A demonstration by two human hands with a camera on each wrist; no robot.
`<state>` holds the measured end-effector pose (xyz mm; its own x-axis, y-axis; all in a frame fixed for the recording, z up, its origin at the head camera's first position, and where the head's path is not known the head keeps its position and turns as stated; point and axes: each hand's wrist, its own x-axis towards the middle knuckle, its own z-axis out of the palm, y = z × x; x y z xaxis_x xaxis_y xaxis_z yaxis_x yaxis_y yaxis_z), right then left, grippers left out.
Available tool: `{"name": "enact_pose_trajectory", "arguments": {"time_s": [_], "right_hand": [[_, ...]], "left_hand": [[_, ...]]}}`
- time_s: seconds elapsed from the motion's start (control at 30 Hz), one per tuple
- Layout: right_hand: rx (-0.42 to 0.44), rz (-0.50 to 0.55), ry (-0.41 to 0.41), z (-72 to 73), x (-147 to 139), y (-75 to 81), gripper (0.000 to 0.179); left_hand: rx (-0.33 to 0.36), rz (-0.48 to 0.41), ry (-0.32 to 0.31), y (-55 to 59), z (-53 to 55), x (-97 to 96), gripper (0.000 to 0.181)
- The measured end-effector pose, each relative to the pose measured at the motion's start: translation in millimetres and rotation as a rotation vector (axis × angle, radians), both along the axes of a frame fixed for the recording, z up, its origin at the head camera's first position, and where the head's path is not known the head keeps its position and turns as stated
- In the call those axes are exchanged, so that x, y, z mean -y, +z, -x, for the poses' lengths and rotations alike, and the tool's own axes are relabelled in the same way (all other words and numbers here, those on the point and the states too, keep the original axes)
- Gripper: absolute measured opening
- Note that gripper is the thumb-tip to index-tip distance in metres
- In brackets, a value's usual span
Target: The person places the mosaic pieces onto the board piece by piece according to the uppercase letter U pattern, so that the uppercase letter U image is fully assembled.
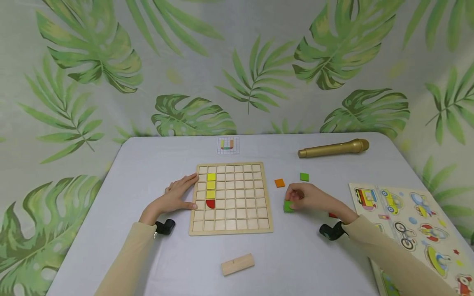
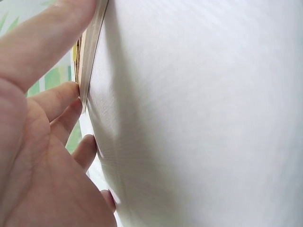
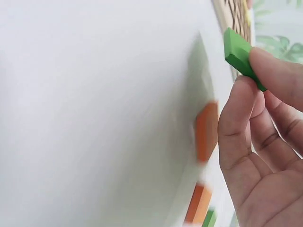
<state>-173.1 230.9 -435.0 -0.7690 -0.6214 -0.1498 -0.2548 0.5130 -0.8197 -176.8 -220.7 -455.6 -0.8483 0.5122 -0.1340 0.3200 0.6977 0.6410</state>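
Observation:
Between thumb and fingertips my right hand [image 1: 307, 196] pinches a green square tile [image 3: 238, 53], held just right of the wooden grid board [image 1: 231, 234]. My left hand [image 1: 175, 196] rests at the board's left edge, its fingers extended and the thumb touching the rim. On the board, three yellow tiles [image 1: 210, 185] stand in a column, with a red quarter-round piece [image 1: 210, 204] directly below them. Close to my right hand lie an orange tile [image 1: 279, 183] and another green tile [image 1: 304, 176]. A red piece [image 1: 332, 215] shows partly from under my right wrist.
Behind the board lies a small pattern card [image 1: 228, 146] with a coloured U shape. A gold microphone [image 1: 333, 148] is at the back right. Picture puzzle boards [image 1: 414, 222] cover the right side, partly under my right forearm. A plain wooden block [image 1: 238, 264] lies in front.

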Motion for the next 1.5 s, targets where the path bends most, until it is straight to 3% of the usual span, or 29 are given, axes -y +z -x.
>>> {"name": "enact_pose_trajectory", "arguments": {"time_s": [0.43,0.8,0.93,1.07,1.23,1.33,1.5], "right_hand": [[0.004,0.099,0.037,16.5,100.3,-7.3,0.009],[-0.053,0.057,0.055,18.3,167.0,-6.4,0.011],[-0.147,-0.028,0.07,15.0,184.5,-4.2,0.011],[-0.245,-0.107,0.088,11.7,195.6,-2.9,0.011],[-0.257,-0.143,0.084,9.5,198.1,-1.5,0.01],[-0.239,-0.123,0.082,10.6,195.5,-2.3,0.008],[-0.124,0.013,0.089,18.0,176.4,-5.2,0.005]], "left_hand": [[0.006,0.012,0.005,0.1,0.2,-0.3,0.093],[0.003,0.011,0.0,-0.7,1.8,-0.2,0.093],[0.004,0.012,0.005,-1.1,1.7,0.3,0.093],[-0.003,0.009,0.006,-1.8,1.1,1.1,0.093],[-0.004,0.005,0.008,-1.9,1.0,1.4,0.092],[-0.002,0.004,0.009,-2.6,1.8,1.3,0.093],[-0.003,0.002,0.005,-4.1,2.1,0.8,0.093]]}}
